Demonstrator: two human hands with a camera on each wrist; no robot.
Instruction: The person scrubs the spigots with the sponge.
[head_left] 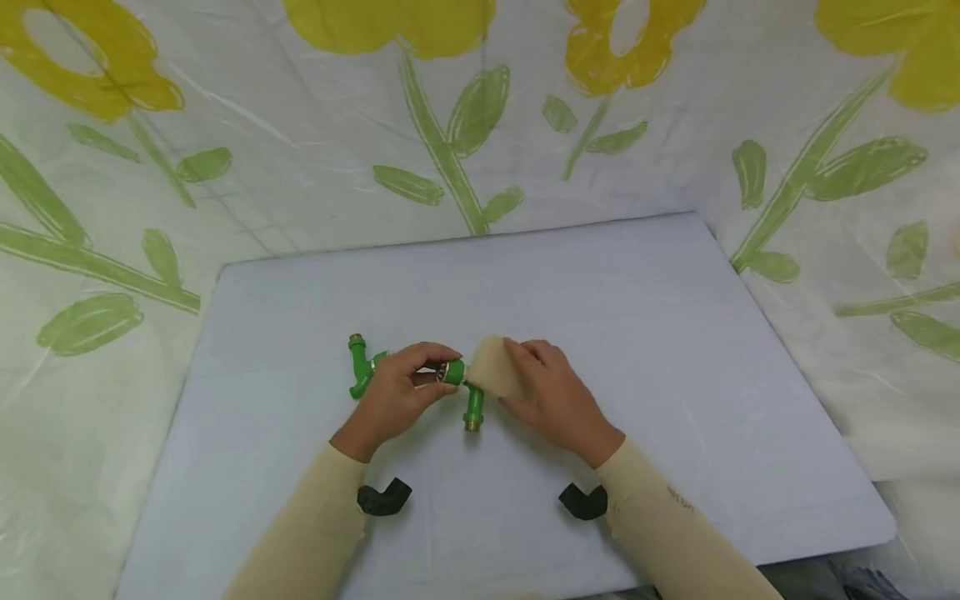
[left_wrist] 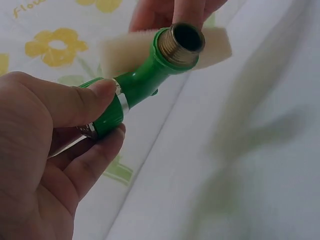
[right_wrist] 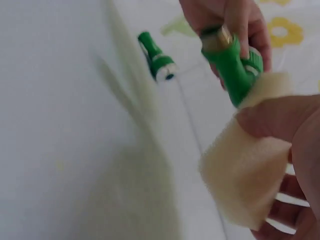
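Observation:
My left hand (head_left: 393,392) pinches a green tap (left_wrist: 142,80) by its ribbed round end, thumb on one side and fingers on the other. The tap's brass threaded mouth (left_wrist: 185,46) faces the left wrist camera. A beige sponge (right_wrist: 247,160) is gripped in my right hand (head_left: 558,396), thumb on its near face. The sponge lies right against the tap's body, overlapping it in the head view. Beside my left hand, a second green tap (head_left: 362,368) with a brass end lies on the table, partly hidden by that hand.
The pale table (head_left: 637,300) is covered with a smooth sheet. White curtains (head_left: 300,150) with yellow flowers and green stems stand behind and at both sides. Black pieces (head_left: 384,497) sit at both wrists. Dark fabric (head_left: 810,579) shows at the lower right.

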